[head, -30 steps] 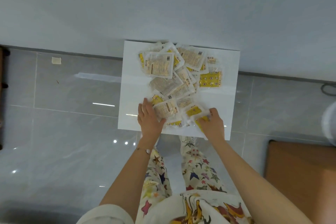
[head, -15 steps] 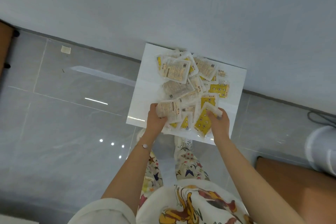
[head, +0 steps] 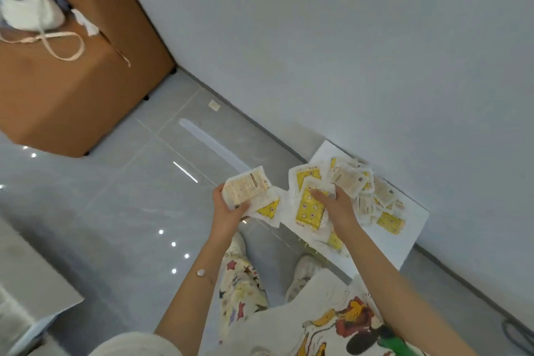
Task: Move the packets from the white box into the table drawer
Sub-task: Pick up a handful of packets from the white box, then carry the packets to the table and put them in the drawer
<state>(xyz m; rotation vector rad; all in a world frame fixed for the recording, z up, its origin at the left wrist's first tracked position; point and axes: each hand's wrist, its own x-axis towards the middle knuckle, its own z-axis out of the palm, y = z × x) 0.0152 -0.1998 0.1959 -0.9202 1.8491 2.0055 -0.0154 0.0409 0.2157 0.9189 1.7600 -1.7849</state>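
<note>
My left hand [head: 228, 211] grips a small bunch of packets [head: 248, 189], pale printed side up, lifted over the floor to the left of the white box. My right hand [head: 336, 205] grips several yellow star-printed packets [head: 310, 205] raised above the box's near-left corner. The white box [head: 410, 240] lies on the floor against the wall at the right, with several more packets [head: 372, 193] heaped inside it. No drawer is visible.
A brown wooden table [head: 66, 89] stands at the upper left against the wall, with a white drawstring bag [head: 29, 11] on top. Grey glossy floor tiles [head: 115, 211] spread between it and me. My shoes [head: 300, 272] stand just left of the box.
Both hands have lifted bunches of packets up out of the box. My view has swung left, bringing the brown table into sight and pushing the box toward the right.
</note>
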